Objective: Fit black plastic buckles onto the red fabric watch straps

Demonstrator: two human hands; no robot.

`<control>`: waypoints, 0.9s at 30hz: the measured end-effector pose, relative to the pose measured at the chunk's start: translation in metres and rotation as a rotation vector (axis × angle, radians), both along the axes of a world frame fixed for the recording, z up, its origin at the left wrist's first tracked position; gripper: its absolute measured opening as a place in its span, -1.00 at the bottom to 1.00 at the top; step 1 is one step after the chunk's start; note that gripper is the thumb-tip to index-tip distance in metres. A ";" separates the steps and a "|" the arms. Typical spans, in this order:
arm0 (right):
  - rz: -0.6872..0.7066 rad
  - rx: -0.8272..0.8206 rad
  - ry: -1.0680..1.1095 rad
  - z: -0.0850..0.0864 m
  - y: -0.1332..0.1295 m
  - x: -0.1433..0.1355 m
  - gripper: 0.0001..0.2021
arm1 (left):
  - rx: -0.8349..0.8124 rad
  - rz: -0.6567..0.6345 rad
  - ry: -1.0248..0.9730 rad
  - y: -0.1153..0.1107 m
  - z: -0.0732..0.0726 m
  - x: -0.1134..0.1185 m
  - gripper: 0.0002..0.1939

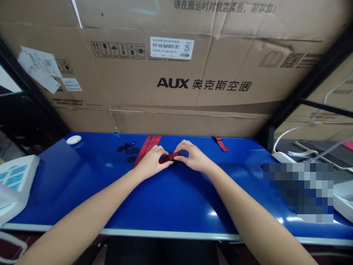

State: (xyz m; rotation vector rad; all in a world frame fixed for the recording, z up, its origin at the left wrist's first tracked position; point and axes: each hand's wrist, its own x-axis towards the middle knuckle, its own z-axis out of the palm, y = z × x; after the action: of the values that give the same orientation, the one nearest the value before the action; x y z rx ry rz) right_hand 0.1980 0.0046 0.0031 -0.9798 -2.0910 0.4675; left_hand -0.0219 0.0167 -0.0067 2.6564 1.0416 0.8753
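My left hand [152, 161] and my right hand [192, 156] meet near the middle of the blue table, both pinching one short red strap [173, 156]. A small dark piece sits on the strap between the fingertips; its shape is hard to make out. Several red straps [150, 144] lie side by side behind and left of my left hand. Further left is a loose group of small black buckles [131, 148]. Off to the right, near the back edge, lies another short red strap [222, 144] with a black buckle at its far end.
A large cardboard box [132, 88] stands behind the blue table [165, 206]. A round white object [74, 140] lies at the back left. White devices stand at the left [20, 184] and right edges. Black frame posts flank the table; a blurred patch covers the right side.
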 end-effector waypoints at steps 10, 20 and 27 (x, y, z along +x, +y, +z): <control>-0.022 -0.016 0.010 0.001 -0.001 -0.003 -0.93 | 0.007 0.078 -0.005 -0.005 0.000 0.002 -0.77; -0.017 -0.037 0.005 0.001 -0.001 0.000 -0.93 | 0.004 0.042 0.024 -0.005 0.002 0.001 -0.76; -0.022 -0.029 -0.003 0.000 -0.001 0.000 -0.94 | -0.030 0.072 0.009 -0.002 0.000 -0.001 -0.75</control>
State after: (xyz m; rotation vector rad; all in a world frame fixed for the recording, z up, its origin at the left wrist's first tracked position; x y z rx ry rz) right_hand 0.1979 0.0040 0.0029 -1.0206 -2.0791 0.4868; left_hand -0.0225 0.0143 -0.0066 2.6152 1.1500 0.8555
